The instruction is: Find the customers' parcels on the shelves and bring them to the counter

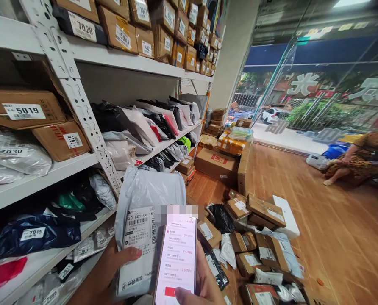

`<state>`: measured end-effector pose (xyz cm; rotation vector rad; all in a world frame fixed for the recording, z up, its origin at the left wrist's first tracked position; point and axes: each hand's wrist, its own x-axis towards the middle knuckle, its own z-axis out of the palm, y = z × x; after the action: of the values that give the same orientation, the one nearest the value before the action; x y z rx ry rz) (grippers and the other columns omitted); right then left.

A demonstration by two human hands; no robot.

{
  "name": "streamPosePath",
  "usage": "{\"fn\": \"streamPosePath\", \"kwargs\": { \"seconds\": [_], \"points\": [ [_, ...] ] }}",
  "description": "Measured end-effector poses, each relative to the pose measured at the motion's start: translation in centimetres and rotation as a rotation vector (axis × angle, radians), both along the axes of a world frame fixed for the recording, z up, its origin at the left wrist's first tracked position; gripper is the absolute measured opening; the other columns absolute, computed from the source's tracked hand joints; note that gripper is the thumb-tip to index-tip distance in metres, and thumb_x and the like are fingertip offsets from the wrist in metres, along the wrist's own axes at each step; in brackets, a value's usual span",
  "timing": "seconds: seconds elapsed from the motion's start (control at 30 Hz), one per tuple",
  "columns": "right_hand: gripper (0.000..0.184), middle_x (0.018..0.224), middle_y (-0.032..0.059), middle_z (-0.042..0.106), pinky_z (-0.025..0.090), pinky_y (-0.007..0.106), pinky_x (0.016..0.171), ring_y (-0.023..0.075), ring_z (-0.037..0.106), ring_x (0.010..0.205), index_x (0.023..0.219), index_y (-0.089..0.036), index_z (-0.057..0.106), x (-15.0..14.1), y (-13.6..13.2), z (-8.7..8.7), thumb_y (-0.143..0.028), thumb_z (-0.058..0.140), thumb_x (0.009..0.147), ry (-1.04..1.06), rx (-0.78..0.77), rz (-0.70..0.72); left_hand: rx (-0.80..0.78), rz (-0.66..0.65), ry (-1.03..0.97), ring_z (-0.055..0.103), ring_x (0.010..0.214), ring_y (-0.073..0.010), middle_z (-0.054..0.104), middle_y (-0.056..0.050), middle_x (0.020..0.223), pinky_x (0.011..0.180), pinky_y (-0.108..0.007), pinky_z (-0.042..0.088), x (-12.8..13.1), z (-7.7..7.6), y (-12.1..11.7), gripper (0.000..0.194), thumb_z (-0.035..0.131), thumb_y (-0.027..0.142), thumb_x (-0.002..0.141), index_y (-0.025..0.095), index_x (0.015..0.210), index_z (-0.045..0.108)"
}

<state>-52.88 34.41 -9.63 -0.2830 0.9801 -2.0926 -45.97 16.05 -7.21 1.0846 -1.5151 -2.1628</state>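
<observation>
My left hand (104, 271) grips a grey plastic mailer bag (144, 212) from its left side, thumb lying across the white shipping label. The bag stands upright in front of the shelf. My right hand (204, 284) holds a smartphone (178, 258) just right of the label, thumb at the screen's lower edge. The screen shows a list with red markings. Both hands are at the bottom centre of the view.
White metal shelving (81, 110) on the left carries numbered cardboard boxes and soft parcels. A heap of boxes and bags (255, 241) lies on the wooden floor at right. More cartons (217, 163) stand further back. A seated person (357, 161) is at far right by the glass front.
</observation>
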Motion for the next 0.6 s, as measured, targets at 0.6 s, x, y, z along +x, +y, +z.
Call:
{"fn": "streamPosePath", "kwargs": {
  "seconds": [0.6],
  "points": [
    [0.134, 0.123, 0.0164, 0.062, 0.051, 0.032, 0.071, 0.0258, 0.068, 0.092, 0.14, -0.017, -0.016, -0.2, -0.9, 1.9, -0.028, 0.085, 0.054, -0.06, -0.025, 0.034, -0.01, 0.022, -0.04, 0.067, 0.074, -0.0318, 0.072, -0.005, 0.074, 0.066, -0.038, 0.052, -0.2, 0.6, -0.6, 0.05, 0.075, 0.027, 0.042, 0.017, 0.088, 0.057]
  ]
}}
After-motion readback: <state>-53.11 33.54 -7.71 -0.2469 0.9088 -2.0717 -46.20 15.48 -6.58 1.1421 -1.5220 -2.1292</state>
